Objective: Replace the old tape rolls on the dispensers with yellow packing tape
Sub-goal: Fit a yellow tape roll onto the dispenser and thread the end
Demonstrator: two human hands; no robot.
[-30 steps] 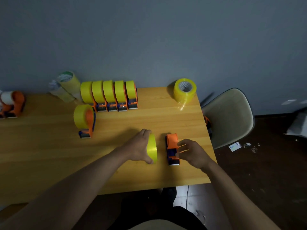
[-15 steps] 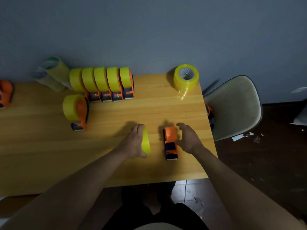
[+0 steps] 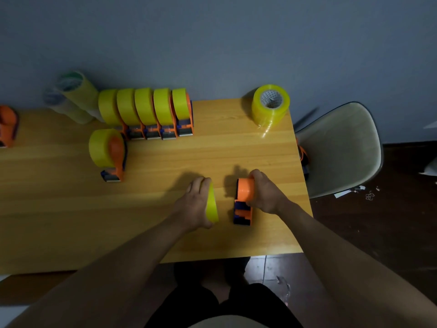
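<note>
Both hands on the table [image 3: 71, 221]: one on a yellow roll, one on an empty dispenser.

The left hand [image 3: 194, 207] grips the roll [image 3: 211, 204], which stands on edge near the middle of the table, thumb at its near rim and fingers curled over its far rim. Just beside it at 3 o'clock lies the dispenser [image 3: 243, 202], orange and blue with no tape on it; the right hand [image 3: 264, 195] holds it, fingers wrapped over its round orange hub. At 11 o'clock from the hands a loaded dispenser [image 3: 108, 152] stands alone, and behind it a row of five loaded dispensers [image 3: 146, 110] lines the far edge. A stack of spare rolls [image 3: 270, 106] stands at 1 o'clock in the far corner. A chair [image 3: 343, 150] sits at 3 o'clock, off the table's end.
</note>
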